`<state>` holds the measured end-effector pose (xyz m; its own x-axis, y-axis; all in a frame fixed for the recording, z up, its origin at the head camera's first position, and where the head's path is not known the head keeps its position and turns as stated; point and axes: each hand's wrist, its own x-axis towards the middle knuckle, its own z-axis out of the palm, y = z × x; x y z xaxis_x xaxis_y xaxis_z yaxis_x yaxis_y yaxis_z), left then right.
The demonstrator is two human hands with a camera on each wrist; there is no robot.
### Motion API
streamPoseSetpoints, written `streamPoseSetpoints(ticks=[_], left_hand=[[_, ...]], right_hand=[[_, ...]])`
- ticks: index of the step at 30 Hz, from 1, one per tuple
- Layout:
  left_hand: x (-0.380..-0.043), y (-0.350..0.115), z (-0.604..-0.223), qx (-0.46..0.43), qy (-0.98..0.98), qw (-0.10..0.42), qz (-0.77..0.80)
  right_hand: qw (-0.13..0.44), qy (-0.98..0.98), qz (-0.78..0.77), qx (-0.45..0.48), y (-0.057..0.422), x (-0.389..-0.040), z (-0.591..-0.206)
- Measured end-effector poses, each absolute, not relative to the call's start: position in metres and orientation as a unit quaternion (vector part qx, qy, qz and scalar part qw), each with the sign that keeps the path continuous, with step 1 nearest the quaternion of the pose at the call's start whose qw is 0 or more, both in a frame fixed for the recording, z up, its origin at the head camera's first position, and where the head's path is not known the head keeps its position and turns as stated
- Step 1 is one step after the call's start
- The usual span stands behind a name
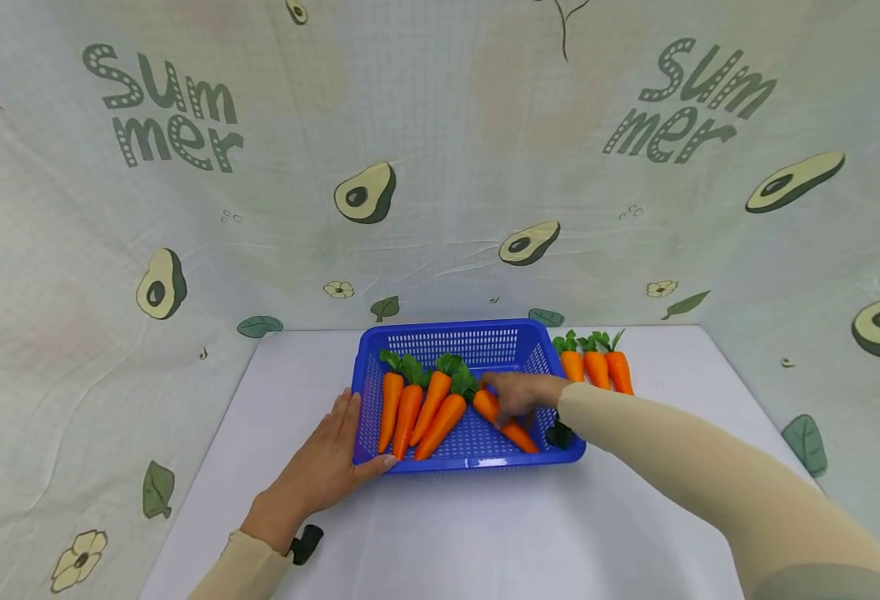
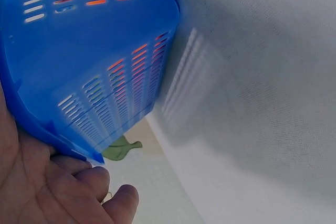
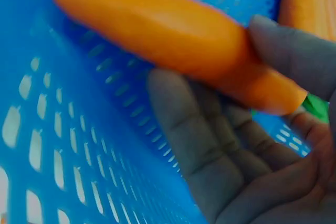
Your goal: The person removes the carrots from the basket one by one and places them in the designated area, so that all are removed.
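Observation:
A blue plastic basket [image 1: 477, 464] with slotted walls stands on the white table. At its front left corner rests my left hand [image 1: 327, 458], fingers stretched along the left rim and thumb over the front rim. The left wrist view shows the basket's slotted outer wall [image 2: 79, 51] beside that hand. Inside the basket, my right hand [image 1: 518, 393] holds an orange carrot [image 3: 163, 24] between thumb and fingers. This carrot slants across the basket's right half. Several leafy-topped carrots [image 1: 407, 417] lie side by side in the left half.
On the table [image 1: 485, 533], just past the basket's right side, lie 3 more carrots [image 1: 596, 367], partly behind my right forearm. A patterned cloth [image 1: 447, 275] with avocados and lettering rises behind the table and at both sides.

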<state>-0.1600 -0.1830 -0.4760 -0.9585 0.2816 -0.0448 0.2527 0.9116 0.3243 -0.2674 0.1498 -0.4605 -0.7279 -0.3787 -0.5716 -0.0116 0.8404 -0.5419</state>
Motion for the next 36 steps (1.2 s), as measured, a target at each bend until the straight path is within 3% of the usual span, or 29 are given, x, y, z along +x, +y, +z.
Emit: streamPoseSetpoints(ticks=[8,15,36], left_hand=[[-0.16,-0.183,-0.474,0.132,0.974,0.061,0.173],[-0.16,-0.182,-0.474,0.134,0.975,0.063,0.168],[-0.159,-0.182,-0.474,0.133,0.974,0.066,0.169]], right_hand=[[0.342,0.85,-0.377,-0.132,0.159,-0.272,-0.452],[0.293,0.831,-0.454,-0.13,0.165,-0.268,-0.436],[0.17,0.842,-0.5,-0.113,0.203,-0.25,-0.397]])
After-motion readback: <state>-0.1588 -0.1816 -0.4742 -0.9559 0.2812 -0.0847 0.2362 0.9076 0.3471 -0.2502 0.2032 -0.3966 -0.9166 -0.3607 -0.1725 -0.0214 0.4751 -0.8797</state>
